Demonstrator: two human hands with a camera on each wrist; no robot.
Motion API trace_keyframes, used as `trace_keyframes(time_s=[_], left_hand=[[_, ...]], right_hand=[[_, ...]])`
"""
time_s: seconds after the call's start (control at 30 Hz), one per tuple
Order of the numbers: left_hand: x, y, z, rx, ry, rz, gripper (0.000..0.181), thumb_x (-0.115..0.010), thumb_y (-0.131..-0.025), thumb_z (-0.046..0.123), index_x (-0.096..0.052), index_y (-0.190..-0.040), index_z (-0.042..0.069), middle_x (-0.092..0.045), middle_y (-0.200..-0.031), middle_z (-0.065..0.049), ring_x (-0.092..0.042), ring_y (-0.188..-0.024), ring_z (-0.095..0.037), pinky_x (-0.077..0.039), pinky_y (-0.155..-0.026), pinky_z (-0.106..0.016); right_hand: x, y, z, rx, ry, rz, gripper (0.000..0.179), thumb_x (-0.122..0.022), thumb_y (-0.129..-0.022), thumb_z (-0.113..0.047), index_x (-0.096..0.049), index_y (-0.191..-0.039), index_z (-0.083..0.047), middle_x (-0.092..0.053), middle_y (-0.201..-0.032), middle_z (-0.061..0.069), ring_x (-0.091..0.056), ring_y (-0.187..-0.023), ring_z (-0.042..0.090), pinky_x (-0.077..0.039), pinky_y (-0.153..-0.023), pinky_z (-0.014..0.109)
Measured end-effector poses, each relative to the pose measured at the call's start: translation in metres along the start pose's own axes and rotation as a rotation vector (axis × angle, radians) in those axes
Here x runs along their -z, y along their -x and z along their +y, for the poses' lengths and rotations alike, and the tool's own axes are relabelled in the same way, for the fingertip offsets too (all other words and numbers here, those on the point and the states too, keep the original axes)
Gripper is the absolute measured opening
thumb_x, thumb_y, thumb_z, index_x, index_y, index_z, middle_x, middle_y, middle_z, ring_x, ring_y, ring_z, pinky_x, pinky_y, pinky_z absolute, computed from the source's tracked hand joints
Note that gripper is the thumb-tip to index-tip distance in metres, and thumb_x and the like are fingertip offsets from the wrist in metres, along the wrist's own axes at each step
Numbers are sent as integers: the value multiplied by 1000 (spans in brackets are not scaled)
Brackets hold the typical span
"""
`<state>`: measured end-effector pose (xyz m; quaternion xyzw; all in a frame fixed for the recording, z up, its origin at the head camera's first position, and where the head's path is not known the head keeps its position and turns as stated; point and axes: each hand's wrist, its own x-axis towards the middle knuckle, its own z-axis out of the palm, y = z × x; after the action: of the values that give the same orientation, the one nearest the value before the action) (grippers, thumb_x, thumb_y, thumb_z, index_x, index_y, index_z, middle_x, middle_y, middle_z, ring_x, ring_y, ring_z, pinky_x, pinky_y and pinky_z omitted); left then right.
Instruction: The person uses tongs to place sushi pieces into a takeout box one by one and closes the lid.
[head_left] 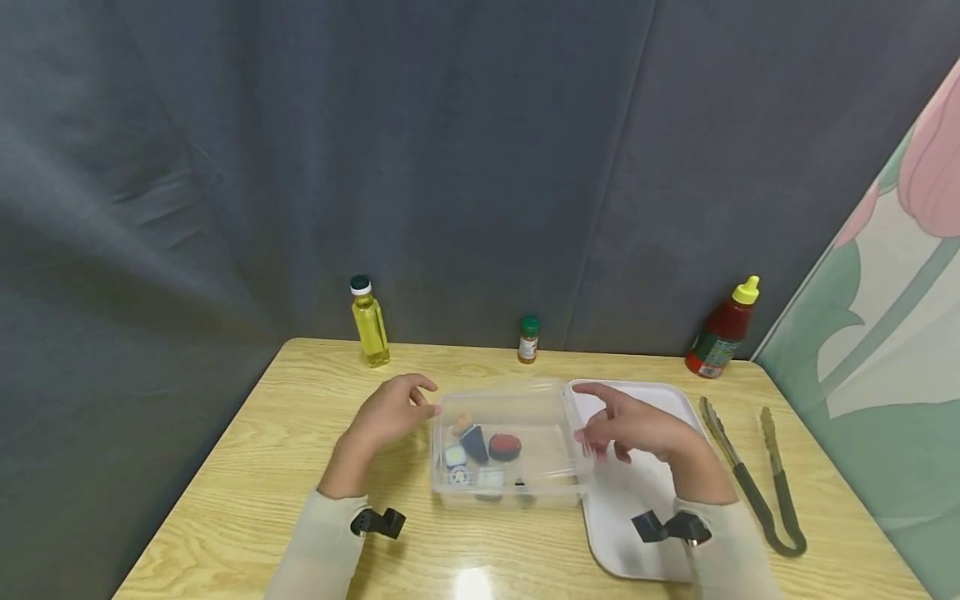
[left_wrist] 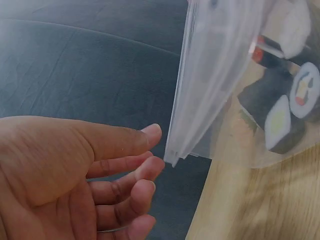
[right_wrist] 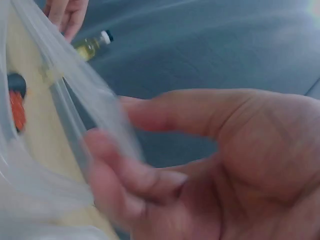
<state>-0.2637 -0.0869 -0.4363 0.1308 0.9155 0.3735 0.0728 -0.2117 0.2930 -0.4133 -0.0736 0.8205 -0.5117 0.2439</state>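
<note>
A clear plastic container (head_left: pixel 507 498) stands mid-table with several sushi pieces inside, among them a red-topped piece (head_left: pixel 505 447) and a round roll (left_wrist: pixel 304 90). Over it lies a clear plastic lid (head_left: pixel 501 402). At the lid's left corner is my left hand (head_left: pixel 392 410), its fingers loosely bent. The left wrist view shows a small gap between thumb and fingertips, with the lid's edge just beyond them. My right hand (head_left: pixel 633 427) pinches the lid's right edge between thumb and fingers, its index finger extended in the head view. Blur softens this contact in the right wrist view.
A white tray (head_left: pixel 637 533) lies under my right hand, with tongs (head_left: pixel 757 492) to its right. Along the back edge stand an oil bottle (head_left: pixel 371 327), a green-capped spice jar (head_left: pixel 528 342) and a red sauce bottle (head_left: pixel 720 333). Behind hangs a dark curtain (head_left: pixel 465 183).
</note>
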Motion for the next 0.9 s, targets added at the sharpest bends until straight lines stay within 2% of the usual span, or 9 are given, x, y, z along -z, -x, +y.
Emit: trace_keyframes(time_s=[0.1, 0.27, 0.37, 0.43, 0.5, 0.57, 0.6, 0.73, 0.9], left_hand=[[-4, -3, -1, -21, -16, 21, 31, -76, -98, 23, -74, -127, 13, -71, -100, -4, -60, -76, -16, -47, -65, -31], [-8, -6, -3, -27, -30, 13, 32, -76, -98, 23, -73, -128, 10, -70, -103, -5, -58, -76, -17, -46, -65, -32], [-10, -4, 0, -38, -40, -1, 38, -77, -98, 25, -71, -133, 13, -70, -117, -7, -65, -91, -20, -54, -75, -37], [-11, -1, 4, -63, -47, -21, 46, -79, -97, 28, -68, -139, 13, -67, -133, -9, -67, -111, -25, -57, -90, -44], [-11, 4, 9, -89, -56, -68, 61, -83, -93, 31, -62, -147, 13, -58, -150, -11, -61, -132, -32, -53, -106, -52], [-12, 9, 15, -103, -72, -142, 79, -88, -87, 35, -54, -155, 13, -44, -165, -12, -46, -151, -37, -44, -118, -57], [-12, 12, 19, -113, -85, -185, 89, -91, -84, 36, -49, -159, 11, -37, -170, -13, -38, -156, -38, -40, -122, -59], [-14, 21, 29, -101, -117, -303, 111, -98, -74, 39, -40, -164, 10, -17, -178, -14, -15, -166, -38, -31, -127, -61], [-14, 27, 36, -85, -153, -315, 117, -99, -71, 38, -36, -165, 5, -16, -178, -16, -13, -167, -36, -25, -130, -59]], right_hand=[[0, 6, -3, -10, 129, -8, 83, -75, -96, -17, -27, -162, 0, -71, -78, 7, -58, -61, 15, -37, -49, 24], [-4, 11, -8, -66, 223, 20, 72, -76, -96, -23, -42, -154, 3, -72, -86, 12, -63, -70, 20, -43, -54, 28], [-9, 14, -11, -79, 320, 97, 72, -80, -93, -27, -48, -152, 0, -71, -110, 17, -68, -94, 30, -56, -69, 41], [-13, 15, -13, -48, 392, 131, 82, -86, -87, -26, -47, -155, -2, -62, -139, 24, -63, -121, 44, -57, -91, 55], [-18, 15, -16, -4, 445, 131, 97, -93, -80, -24, -42, -160, -5, -41, -163, 26, -44, -146, 52, -45, -112, 65], [-24, 14, -18, 34, 468, 99, 111, -98, -72, -22, -37, -164, -6, -21, -175, 24, -22, -159, 54, -31, -121, 71], [-27, 13, -19, 43, 478, 81, 114, -99, -70, -21, -36, -165, -6, -16, -177, 23, -16, -160, 53, -28, -122, 72], [-35, 12, -24, 25, 496, 63, 119, -100, -65, -17, -37, -165, -8, -13, -178, 20, -15, -162, 51, -29, -122, 70], [-40, 12, -24, 11, 496, 76, 120, -100, -63, -16, -37, -165, -11, -13, -178, 19, -18, -161, 49, -31, -122, 68]])
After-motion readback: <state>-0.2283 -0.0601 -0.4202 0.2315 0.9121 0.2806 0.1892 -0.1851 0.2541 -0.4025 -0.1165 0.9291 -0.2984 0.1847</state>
